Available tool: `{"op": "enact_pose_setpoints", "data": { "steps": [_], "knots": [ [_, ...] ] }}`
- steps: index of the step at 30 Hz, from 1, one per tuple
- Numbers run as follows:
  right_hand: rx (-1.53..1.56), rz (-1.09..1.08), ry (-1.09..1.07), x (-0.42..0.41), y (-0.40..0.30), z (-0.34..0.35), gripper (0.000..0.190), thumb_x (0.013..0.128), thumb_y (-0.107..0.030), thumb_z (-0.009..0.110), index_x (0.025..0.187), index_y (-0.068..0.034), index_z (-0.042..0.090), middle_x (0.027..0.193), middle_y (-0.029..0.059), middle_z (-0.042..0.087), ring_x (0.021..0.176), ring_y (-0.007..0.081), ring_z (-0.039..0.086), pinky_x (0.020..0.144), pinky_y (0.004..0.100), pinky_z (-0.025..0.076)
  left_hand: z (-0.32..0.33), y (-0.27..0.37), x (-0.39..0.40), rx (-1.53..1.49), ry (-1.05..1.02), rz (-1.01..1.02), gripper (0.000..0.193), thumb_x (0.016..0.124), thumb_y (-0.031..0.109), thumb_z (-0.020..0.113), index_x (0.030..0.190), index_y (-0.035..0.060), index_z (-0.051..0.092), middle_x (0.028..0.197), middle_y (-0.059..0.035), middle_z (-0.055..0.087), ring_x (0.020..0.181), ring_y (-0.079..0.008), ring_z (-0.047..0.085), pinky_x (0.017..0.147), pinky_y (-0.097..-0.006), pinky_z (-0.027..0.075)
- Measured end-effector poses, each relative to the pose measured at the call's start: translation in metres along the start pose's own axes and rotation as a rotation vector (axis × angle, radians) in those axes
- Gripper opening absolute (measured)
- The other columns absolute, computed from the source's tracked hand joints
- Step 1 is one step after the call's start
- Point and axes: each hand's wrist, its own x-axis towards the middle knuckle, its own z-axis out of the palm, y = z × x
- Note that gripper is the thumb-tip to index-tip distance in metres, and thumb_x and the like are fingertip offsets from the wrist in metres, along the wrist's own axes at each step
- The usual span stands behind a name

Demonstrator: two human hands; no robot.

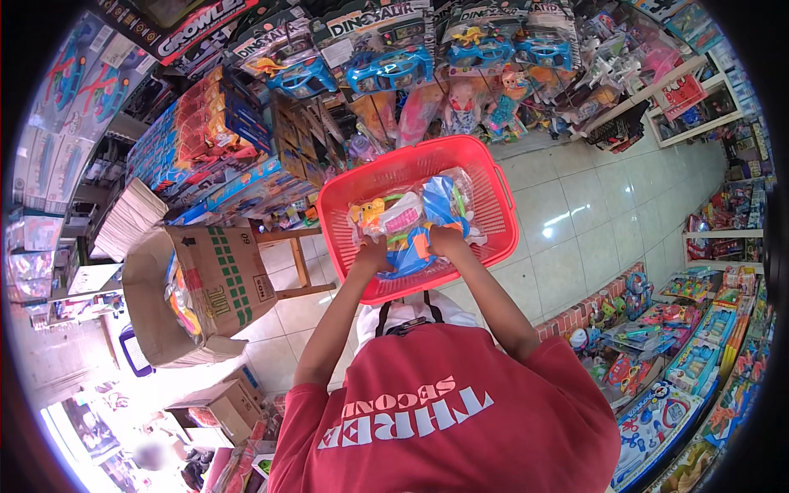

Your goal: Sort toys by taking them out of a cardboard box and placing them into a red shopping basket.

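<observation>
Below me is a red plastic basket [419, 152] with slotted walls. Inside it lies a clear-bagged plastic toy [407, 262] with blue and orange parts. My left hand [372, 254] grips its left side, fingers partly hidden from the camera. On the right, my right hand [446, 240] holds the toy's upper edge beside an orange part. Farther back in the basket are a yellow animal-shaped toy piece [368, 214], a white piece with pink keys [402, 212] and another blue toy part [439, 192], all under clear plastic. What supports the basket is hidden.
An open cardboard carton [228, 271] with bagged toys stands left, near a wooden stool [301, 262]. Stacked toy boxes [209, 142] rise behind it. Carded toys [391, 55] hang ahead. Tiled floor [573, 203] runs right, bordered by a low toy display [653, 351].
</observation>
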Motion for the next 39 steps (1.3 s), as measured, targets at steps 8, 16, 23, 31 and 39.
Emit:
{"op": "enact_pose_setpoints", "data": {
  "steps": [8, 16, 23, 31, 39],
  "knots": [
    [-0.090, -0.039, -0.084, 0.009, 0.004, 0.005, 0.042, 0.067, -0.023, 0.064, 0.099, 0.002, 0.052, 0.092, 0.0184, 0.061, 0.085, 0.0306, 0.061, 0.070, 0.0406, 0.049, -0.008, 0.022, -0.011, 0.164, 0.018, -0.102, 0.107, 0.045, 0.042, 0.082, 0.129, 0.0131, 0.023, 0.132, -0.0340, 0.016, 0.114, -0.0462, 0.037, 0.085, -0.0497, 0.042],
    [-0.090, 0.044, 0.093, 0.006, 0.025, -0.026, 0.043, 0.066, -0.023, 0.067, 0.102, -0.006, 0.052, 0.091, 0.0185, 0.060, 0.085, 0.0330, 0.059, 0.070, 0.0421, 0.049, -0.007, 0.036, -0.011, 0.411, 0.143, -0.004, 0.107, 0.050, 0.039, 0.081, 0.134, 0.0159, 0.018, 0.141, -0.0236, 0.006, 0.123, -0.0439, 0.026, 0.089, -0.0582, 0.033],
    [-0.260, 0.077, 0.322, 0.000, 0.025, -0.016, 0.069, 0.060, -0.025, 0.073, 0.117, -0.007, 0.039, 0.098, 0.0181, 0.055, 0.090, 0.0335, 0.057, 0.074, 0.0422, 0.049, 0.000, 0.046, 0.004, 0.120, 0.122, 0.293, 0.107, 0.055, 0.032, 0.079, 0.136, 0.0235, 0.010, 0.139, -0.0228, 0.014, 0.123, -0.0428, 0.027, 0.089, -0.0596, 0.034],
    [-0.231, 0.048, 0.056, -0.001, 0.050, -0.032, 0.074, 0.059, -0.024, 0.074, 0.121, -0.005, 0.037, 0.110, 0.0153, 0.053, 0.097, 0.0329, 0.055, 0.075, 0.0447, 0.048, 0.007, 0.037, 0.014, 0.138, 0.116, 0.263, 0.106, 0.055, 0.028, 0.080, 0.136, 0.0242, 0.010, 0.134, -0.0193, 0.026, 0.120, -0.0399, 0.032, 0.084, -0.0583, 0.040],
    [-0.238, 0.126, 0.145, -0.008, 0.049, -0.032, 0.052, 0.069, -0.023, 0.062, 0.116, -0.007, 0.044, 0.108, 0.0112, 0.055, 0.097, 0.0297, 0.055, 0.075, 0.0471, 0.046, 0.005, 0.043, 0.016, 0.194, 0.091, 0.301, 0.105, 0.056, 0.026, 0.079, 0.136, 0.0210, 0.010, 0.136, -0.0178, 0.024, 0.119, -0.0413, 0.033, 0.080, -0.0635, 0.040]
  ]
}}
